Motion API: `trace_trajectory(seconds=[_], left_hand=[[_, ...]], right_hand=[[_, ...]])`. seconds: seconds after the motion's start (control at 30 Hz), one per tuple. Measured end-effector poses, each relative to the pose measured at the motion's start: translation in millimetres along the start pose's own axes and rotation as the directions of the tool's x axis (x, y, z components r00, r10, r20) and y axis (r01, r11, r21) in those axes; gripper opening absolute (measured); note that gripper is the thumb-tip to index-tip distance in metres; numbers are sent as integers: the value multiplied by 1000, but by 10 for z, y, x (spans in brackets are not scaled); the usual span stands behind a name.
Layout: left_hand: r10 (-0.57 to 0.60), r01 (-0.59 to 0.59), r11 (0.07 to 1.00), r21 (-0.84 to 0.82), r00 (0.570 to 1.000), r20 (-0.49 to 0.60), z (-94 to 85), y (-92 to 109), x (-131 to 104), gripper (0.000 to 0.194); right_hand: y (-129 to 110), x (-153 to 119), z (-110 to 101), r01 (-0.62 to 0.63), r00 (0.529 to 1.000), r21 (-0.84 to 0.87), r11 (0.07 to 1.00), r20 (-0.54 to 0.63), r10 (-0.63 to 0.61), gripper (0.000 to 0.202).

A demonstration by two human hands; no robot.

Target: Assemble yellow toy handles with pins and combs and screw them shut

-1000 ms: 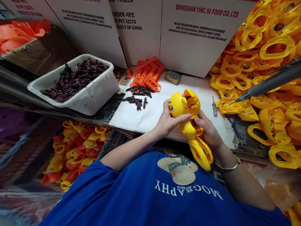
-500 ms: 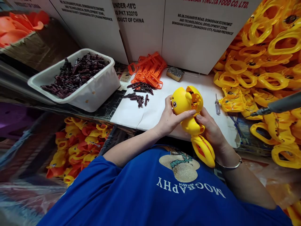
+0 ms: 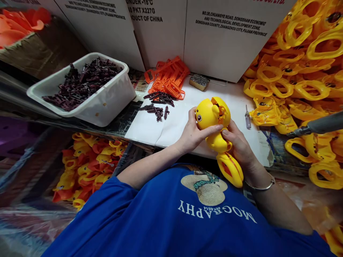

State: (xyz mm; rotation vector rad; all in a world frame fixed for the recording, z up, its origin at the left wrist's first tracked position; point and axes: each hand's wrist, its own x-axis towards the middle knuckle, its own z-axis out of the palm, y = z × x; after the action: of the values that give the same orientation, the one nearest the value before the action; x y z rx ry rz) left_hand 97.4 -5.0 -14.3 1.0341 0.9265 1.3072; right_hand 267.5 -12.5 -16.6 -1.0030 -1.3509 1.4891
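A yellow plastic duck toy [image 3: 215, 141] is held between both hands above the near edge of the white worktop. Its round head shows a gap along a seam, and a ring-shaped yellow part hangs at its lower end. My left hand [image 3: 193, 132] wraps the head from the left, thumb across the neck. My right hand [image 3: 239, 144] grips the body from the right, thumb pressed near the neck; its other fingers are partly hidden behind the toy. Left of the hands lie several small dark maroon plastic parts [image 3: 158, 111] and a stack of orange plastic frames [image 3: 171, 80].
A white tub [image 3: 112, 98] of dark parts stands left. A small box of screws [image 3: 199, 82] sits behind the toy, a screwdriver [image 3: 248, 119] to its right. Yellow shells [image 3: 292, 89] pile up at right beside a power driver [image 3: 321, 123]. Duck toys [image 3: 91, 164] fill a lower-left bin.
The gap in the duck's head looks narrower, its two halves closer together. Both hands keep their hold in nearly the same place. The view has shifted slightly.
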Motion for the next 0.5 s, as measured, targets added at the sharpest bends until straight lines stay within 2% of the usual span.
trace_trajectory(seconds=[0.1, 0.23, 0.4, 0.5], left_hand=[[7, -7, 1000, 4, 1000, 15, -9, -16, -4, 77], [31, -33, 999, 44, 999, 33, -38, -32, -36, 76], [72, -77, 996, 46, 992, 101, -110, 10, -105, 80], [88, -101, 990, 98, 988, 125, -193, 30, -135, 88]], right_hand=[[19, 4, -15, -2, 1000, 3, 1000, 13, 2, 59], [8, 0, -22, 47, 999, -79, 996, 16, -46, 60], [18, -53, -21, 144, 990, -279, 950, 39, -138, 73], [64, -96, -4, 255, 964, -431, 865, 47, -261, 80]])
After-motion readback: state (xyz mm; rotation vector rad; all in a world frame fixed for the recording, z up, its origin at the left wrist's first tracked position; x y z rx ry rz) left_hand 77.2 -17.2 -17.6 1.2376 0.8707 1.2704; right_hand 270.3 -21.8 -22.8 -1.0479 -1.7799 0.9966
